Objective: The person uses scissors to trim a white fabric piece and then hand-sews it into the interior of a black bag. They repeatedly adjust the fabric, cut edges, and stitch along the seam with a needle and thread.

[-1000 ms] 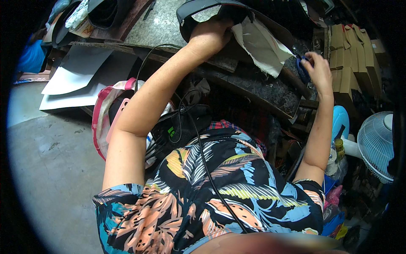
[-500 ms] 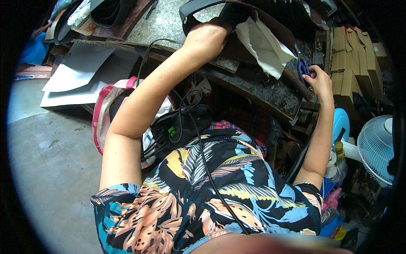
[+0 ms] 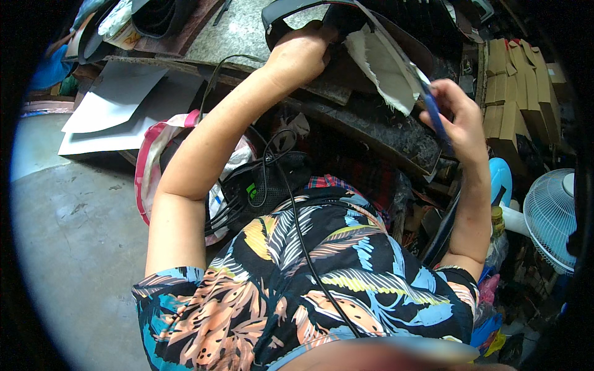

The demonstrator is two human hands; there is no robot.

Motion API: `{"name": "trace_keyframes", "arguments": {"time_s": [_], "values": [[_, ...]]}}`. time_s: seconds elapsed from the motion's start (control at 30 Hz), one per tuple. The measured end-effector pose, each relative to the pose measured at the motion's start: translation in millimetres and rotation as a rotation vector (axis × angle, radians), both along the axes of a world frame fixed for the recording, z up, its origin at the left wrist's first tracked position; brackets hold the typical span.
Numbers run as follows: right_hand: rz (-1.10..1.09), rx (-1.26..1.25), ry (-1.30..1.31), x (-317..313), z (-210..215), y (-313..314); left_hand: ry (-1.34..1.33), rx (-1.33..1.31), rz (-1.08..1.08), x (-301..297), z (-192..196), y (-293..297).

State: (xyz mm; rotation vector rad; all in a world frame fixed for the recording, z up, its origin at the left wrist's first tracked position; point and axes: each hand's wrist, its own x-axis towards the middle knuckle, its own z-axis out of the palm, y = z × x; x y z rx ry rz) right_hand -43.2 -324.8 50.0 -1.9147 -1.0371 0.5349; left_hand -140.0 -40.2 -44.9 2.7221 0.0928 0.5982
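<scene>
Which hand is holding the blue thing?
The right hand grips the slim blue tool, its tip against the pale cloth piece. The left hand has no tool; it presses down on the dark shoe part.

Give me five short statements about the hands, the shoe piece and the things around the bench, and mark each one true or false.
1. The left hand rests on the dark shoe upper. True.
2. The right hand is empty. False: it grips a blue-handled tool.
3. The tool meets the pale lining flap. True.
4. A white fan stands at the person's left. False: it is at the right.
5. The stacked cardboard boxes lie on the grey floor. False: they sit up beside the bench, at right.
</scene>
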Motion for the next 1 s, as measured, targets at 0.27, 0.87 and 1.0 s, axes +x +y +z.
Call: {"name": "trace_keyframes", "arguments": {"time_s": [0.27, 0.87, 1.0], "values": [[-0.204, -0.125, -0.654, 5.9, -30.1, 92.1, 0.085, -0.005, 0.063, 17.3, 10.6, -6.9], [-0.137, 0.207, -0.505, 23.4, -82.4, 89.5, 0.015, -0.088, 0.039, 27.2, -4.4, 4.1], [-0.021, 0.212, -0.647, 19.2, -79.2, 88.1, 0.186, -0.042, 0.048, 32.0, -6.0, 8.4]]}}
